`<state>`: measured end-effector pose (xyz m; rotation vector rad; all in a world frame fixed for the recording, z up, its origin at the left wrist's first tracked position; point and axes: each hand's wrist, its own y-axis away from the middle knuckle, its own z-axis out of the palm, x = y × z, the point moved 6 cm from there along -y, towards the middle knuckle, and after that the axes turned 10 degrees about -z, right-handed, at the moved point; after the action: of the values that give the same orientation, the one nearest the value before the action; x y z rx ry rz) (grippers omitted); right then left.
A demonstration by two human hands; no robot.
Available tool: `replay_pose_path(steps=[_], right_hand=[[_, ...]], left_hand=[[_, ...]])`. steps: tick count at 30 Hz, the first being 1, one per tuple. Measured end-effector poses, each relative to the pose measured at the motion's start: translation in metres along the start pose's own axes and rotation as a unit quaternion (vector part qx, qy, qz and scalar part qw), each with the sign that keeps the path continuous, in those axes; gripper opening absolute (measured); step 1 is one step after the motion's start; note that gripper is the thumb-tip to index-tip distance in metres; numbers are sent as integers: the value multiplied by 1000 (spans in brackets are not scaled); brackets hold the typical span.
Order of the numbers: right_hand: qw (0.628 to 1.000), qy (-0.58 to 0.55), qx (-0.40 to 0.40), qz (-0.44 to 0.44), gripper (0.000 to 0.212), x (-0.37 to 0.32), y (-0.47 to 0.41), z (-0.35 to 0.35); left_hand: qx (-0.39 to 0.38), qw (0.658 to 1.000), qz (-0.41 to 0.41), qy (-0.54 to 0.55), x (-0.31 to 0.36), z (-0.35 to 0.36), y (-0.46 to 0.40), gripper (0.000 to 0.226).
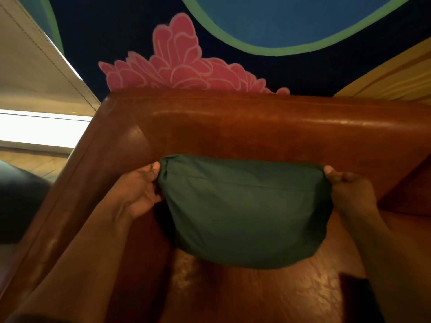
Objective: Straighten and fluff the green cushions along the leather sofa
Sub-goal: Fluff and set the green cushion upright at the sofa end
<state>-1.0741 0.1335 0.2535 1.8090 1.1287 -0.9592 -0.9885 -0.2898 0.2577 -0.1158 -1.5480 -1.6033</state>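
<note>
A dark green cushion [242, 210] stands on the seat of the brown leather sofa [233, 127], leaning towards its backrest in the left corner. My left hand [140, 190] grips the cushion's upper left corner, thumb on top and fingers bunching the fabric. My right hand [349, 190] grips the upper right corner in the same way. The cushion's lower edge rests on the glossy seat. No other green cushion is in view.
The sofa's left armrest [77, 183] runs down the left side. Behind the backrest is a dark wall mural with a pink flower [177, 64]. A bright window strip [42, 129] and a dark rounded object [18, 201] lie at far left.
</note>
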Motion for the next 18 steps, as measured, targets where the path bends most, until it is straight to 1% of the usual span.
replay_pose_path(steps=[1, 4, 6, 7, 9, 10, 12, 13, 14, 17, 18], right_hand=[[1000, -3, 8, -4, 25, 0, 1, -1], [999, 3, 36, -14, 29, 3, 1, -3], [999, 16, 47, -17, 30, 4, 1, -4], [998, 24, 52, -16, 31, 4, 1, -4], [997, 45, 64, -24, 34, 2, 1, -4], [995, 56, 70, -31, 35, 1, 1, -3], [994, 69, 78, -41, 37, -1, 1, -1], [993, 73, 79, -40, 38, -2, 2, 0], [994, 72, 79, -38, 39, -3, 3, 0], [994, 79, 73, -37, 38, -5, 6, 0], [993, 87, 70, -40, 37, -8, 7, 0]], left_hand=[[-3, 1000, -6, 24, -5, 1, 0, 29], [26, 996, -11, 88, -14, 6, 1, 34], [50, 993, -5, 103, -13, 6, -2, 31], [50, 994, -3, 94, -11, 8, -1, 34], [47, 999, 14, 21, 0, 10, 3, 50], [57, 997, 32, -34, 7, 9, 6, 56], [69, 987, 70, -129, 18, 9, 12, 65], [73, 981, 88, -158, 22, 10, 14, 64], [80, 975, 110, -175, 26, 9, 14, 56], [125, 962, 166, -177, 31, -1, 7, 13], [137, 960, 173, -174, 31, -5, 5, 8]])
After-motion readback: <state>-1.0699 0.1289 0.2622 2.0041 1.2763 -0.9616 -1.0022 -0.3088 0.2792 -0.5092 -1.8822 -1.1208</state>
